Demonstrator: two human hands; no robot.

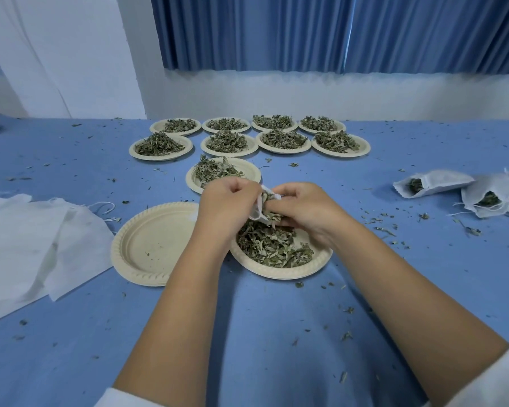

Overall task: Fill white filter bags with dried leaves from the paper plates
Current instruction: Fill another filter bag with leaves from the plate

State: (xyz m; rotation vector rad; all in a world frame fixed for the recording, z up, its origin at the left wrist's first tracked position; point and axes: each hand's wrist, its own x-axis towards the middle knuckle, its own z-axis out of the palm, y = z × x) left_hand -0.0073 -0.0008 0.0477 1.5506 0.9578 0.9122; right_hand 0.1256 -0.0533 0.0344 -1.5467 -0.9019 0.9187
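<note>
My left hand (225, 205) grips the rim of a white filter bag (259, 205) and holds it over a paper plate (312, 264) of dried leaves (272, 245). Most of the bag is hidden between my hands. My right hand (301, 208) pinches a clump of leaves at the bag's mouth. An empty stack of paper plates (150, 245) lies just left of my left wrist.
Another leaf plate (247, 168) sits behind my hands, and several more (249, 136) stand in two rows further back. Empty filter bags (33, 239) are piled at the left. Three filled bags (465, 192) lie at the right. Leaf crumbs litter the blue cloth (276, 333).
</note>
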